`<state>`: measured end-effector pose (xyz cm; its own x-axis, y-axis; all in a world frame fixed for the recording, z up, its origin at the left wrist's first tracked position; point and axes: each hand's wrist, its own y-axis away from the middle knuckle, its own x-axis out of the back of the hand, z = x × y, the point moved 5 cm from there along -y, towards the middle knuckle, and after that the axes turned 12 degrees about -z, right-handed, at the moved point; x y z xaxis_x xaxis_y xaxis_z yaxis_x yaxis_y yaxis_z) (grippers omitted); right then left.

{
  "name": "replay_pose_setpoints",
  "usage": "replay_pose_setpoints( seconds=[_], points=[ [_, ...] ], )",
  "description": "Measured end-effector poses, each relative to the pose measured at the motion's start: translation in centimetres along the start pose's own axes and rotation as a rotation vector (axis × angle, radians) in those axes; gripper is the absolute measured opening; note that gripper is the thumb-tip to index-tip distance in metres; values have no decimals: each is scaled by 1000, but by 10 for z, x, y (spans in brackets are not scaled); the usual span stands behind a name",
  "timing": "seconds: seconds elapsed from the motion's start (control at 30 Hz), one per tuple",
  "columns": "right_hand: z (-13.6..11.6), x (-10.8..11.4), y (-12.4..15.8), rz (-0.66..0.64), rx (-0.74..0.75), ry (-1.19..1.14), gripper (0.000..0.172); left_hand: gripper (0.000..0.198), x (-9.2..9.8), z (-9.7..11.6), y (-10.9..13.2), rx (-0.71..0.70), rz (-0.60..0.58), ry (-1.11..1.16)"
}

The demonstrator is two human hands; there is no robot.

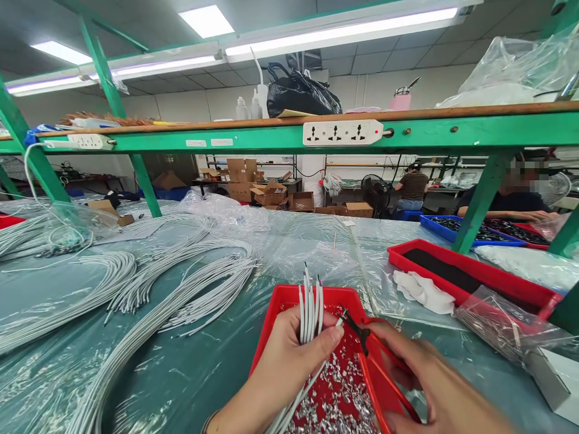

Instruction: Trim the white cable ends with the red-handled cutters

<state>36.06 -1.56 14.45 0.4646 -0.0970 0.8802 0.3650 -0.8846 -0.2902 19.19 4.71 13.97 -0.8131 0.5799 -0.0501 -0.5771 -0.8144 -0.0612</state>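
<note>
My left hand (289,346) is closed around a bunch of white cables (309,310) standing upright with their ends up. One cable is singled out between thumb and finger, its stripped end pointing right. In my right hand (420,367) are red-handled cutting pliers (363,335), their dark jaws at that cable's tip. Whether the jaws touch the wire I cannot tell. Beneath both hands sits a red tray (266,331) strewn with small silvery scraps (337,392). The lower ends of the held cables run down over the tray and out of view.
Bundles of white cables (181,301) lie on the plastic-covered table (203,367) at left. At right are a long red tray (474,271), a white cloth (423,291) and a bag of thin rods (497,325). A green shelf beam (253,137) crosses ahead. A co-worker (506,196) sits at far right.
</note>
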Motion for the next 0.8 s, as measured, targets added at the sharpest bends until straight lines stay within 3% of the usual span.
replay_pose_setpoints(
  seconds=[0.2,0.33,0.53,0.8],
  points=[
    [8,-2,9,-82,-115,53,70,39,-4,5,6,22,-15,17],
    [11,-5,14,-104,-77,55,69,35,-6,10,9,19,-26,130],
    [-9,7,6,-12,11,127,59,39,-4,5,5,-16,-122,124],
    [-13,13,11,65,-9,184,43,31,-1,9,8,-67,-105,60]
  ],
)
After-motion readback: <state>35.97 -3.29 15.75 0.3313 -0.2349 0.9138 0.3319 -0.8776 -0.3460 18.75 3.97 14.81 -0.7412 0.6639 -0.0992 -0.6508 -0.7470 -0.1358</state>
